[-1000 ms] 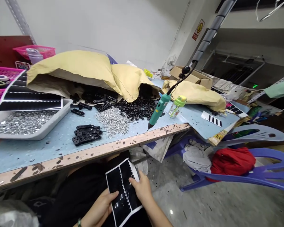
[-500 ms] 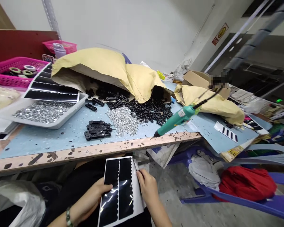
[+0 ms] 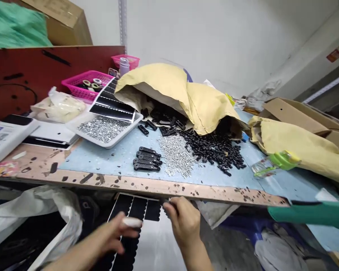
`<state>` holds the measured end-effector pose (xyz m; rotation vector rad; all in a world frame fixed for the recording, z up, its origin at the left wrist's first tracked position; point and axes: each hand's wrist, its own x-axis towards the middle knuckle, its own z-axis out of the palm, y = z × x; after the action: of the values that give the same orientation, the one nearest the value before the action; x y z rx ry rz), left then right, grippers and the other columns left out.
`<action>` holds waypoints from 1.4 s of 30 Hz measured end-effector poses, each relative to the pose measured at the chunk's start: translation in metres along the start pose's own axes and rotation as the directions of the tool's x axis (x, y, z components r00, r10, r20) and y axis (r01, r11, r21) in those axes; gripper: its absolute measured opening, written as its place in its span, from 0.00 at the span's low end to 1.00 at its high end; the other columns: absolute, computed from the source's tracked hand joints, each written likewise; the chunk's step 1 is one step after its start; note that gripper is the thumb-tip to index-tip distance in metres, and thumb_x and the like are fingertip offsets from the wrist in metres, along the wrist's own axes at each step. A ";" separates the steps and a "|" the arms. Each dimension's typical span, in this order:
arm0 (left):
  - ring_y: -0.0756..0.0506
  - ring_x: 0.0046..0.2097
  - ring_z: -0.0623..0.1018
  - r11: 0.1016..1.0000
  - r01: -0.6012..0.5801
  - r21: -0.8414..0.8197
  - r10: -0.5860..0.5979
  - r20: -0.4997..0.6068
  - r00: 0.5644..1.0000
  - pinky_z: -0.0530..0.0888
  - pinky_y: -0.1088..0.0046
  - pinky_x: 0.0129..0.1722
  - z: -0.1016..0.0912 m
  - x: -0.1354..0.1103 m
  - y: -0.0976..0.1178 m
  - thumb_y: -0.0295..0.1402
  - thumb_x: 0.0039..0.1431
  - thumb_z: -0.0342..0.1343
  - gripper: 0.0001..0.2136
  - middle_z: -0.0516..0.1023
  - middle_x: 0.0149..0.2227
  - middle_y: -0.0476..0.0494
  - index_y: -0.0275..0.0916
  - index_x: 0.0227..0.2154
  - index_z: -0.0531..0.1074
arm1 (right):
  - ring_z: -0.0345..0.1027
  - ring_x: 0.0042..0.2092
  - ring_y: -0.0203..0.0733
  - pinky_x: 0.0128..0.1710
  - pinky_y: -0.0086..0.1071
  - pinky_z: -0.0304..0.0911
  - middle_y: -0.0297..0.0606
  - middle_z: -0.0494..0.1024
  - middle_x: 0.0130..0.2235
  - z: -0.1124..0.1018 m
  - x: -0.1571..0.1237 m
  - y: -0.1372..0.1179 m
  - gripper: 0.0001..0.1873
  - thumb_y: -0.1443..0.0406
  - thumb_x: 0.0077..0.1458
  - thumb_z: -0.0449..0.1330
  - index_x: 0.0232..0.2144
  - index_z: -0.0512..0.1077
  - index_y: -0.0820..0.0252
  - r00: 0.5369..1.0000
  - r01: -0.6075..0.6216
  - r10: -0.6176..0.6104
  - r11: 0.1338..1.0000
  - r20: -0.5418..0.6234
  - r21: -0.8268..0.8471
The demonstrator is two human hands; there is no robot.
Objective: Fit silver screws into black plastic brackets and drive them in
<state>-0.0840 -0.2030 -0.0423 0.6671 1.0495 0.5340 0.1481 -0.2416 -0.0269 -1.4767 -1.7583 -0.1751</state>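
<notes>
A white sheet [image 3: 158, 244] with columns of black scallop-edged stickers [image 3: 130, 241] lies below the table edge, over my lap. Its lower right part is bare white backing. My left hand [image 3: 113, 237] hovers over the sticker columns, blurred, fingers apart; one finger has a white covering [image 3: 132, 222]. At the sheet's upper right, my right hand [image 3: 186, 220] is closed in a pinch. Something dark shows at its fingertips, too blurred to name. Black slotted plastic parts [image 3: 147, 159] lie stacked on the table beyond, beside a pile of small silver screws [image 3: 177, 154].
A white tray [image 3: 113, 142] of metal pieces stands left, under another sticker sheet [image 3: 113, 107]. Yellow paper sacks [image 3: 158, 77] spill black parts [image 3: 217, 145]. A green-lidded bottle [image 3: 277, 163] and a green tool [image 3: 307, 217] are at right. An open white bag [image 3: 64, 210] sits lower left.
My view has swung left. My left hand has let go of the sheet and lifted over it. The sheet's bare backing now shows more. My right hand has turned into a pinch near the top.
</notes>
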 end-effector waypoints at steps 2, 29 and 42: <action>0.35 0.49 0.75 0.985 0.147 -0.091 -0.114 0.300 0.947 0.72 0.62 0.45 0.030 0.002 0.006 0.57 0.55 0.50 0.25 0.80 0.38 0.39 0.40 0.29 0.79 | 0.63 0.23 0.38 0.23 0.30 0.55 0.35 0.71 0.22 0.016 0.015 -0.017 0.07 0.62 0.60 0.57 0.32 0.68 0.60 0.986 0.164 -0.164 0.986 0.017 -0.008; 0.40 0.50 0.71 -0.306 -0.506 0.807 0.693 0.553 0.463 0.55 0.57 0.52 -0.016 0.085 0.080 0.15 0.49 0.45 0.27 0.77 0.48 0.46 0.42 0.51 0.70 | 0.61 0.27 0.34 0.15 0.24 0.53 0.41 0.67 0.38 0.095 0.093 0.026 0.17 0.56 0.46 0.64 0.17 0.68 0.62 0.563 -0.813 0.648 0.323 0.513 0.484; 0.42 0.48 0.71 -0.247 -0.555 0.795 0.721 0.533 0.443 0.53 0.61 0.51 -0.013 0.086 0.076 0.17 0.55 0.45 0.24 0.79 0.46 0.45 0.40 0.52 0.69 | 0.64 0.30 0.38 0.27 0.31 0.62 0.42 0.70 0.36 0.096 0.101 0.018 0.15 0.58 0.46 0.61 0.15 0.68 0.61 0.583 -0.813 0.646 0.449 0.493 0.372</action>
<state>-0.0672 -0.0887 -0.0436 2.5748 0.9751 0.8513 0.1190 -0.1040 -0.0311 -1.6953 -1.0131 1.0078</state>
